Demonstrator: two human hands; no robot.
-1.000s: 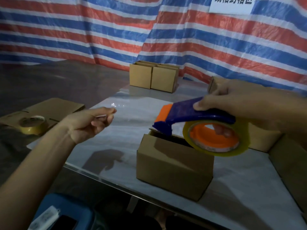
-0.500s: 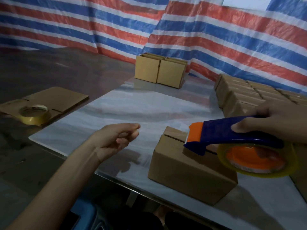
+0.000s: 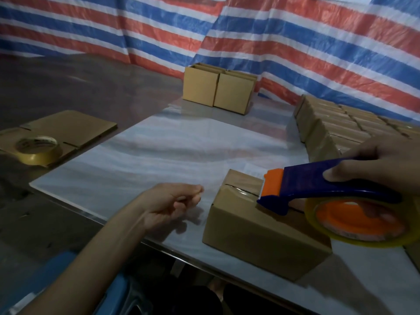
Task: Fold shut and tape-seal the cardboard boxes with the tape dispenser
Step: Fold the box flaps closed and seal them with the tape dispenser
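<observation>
A closed cardboard box [image 3: 250,235] sits near the front edge of the white table [image 3: 159,155]. A shiny strip of clear tape lies over the left part of its top seam. My right hand [image 3: 381,160] grips the blue and orange tape dispenser [image 3: 318,178]. The dispenser's blade end rests on the box top, and its yellowish tape roll [image 3: 359,221] hangs over the right side. My left hand [image 3: 168,205] hovers just left of the box. Its thumb and forefinger pinch together on what looks like the clear tape's free end, which is barely visible.
Two open boxes [image 3: 218,92] stand at the table's far edge. Rows of closed boxes [image 3: 329,126] fill the right side. On the dark floor at the left lie flattened cardboard [image 3: 68,126] and a spare tape roll [image 3: 38,150]. A striped tarp hangs behind.
My right hand has brought the dispenser down and to the right, onto the box top. My left hand has moved right and lower, close to the box's left edge.
</observation>
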